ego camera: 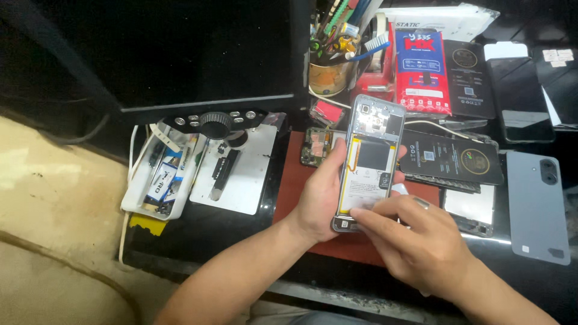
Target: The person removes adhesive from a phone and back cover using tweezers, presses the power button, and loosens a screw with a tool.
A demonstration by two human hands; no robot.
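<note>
The left hand [322, 195] grips an opened phone [370, 159] by its edges above a red mat [295, 198]; the right hand [415, 244] presses fingertips [361, 216] on its lower battery, holding nothing

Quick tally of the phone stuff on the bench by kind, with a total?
Opened phone, back off, in left hand with right hand at its lower end: 1
Loose circuit board: 1
Grey back cover: 1
Red boxed pack: 1
Black flat packs: 2
Dark phone, screen up: 1
Total: 7
</note>
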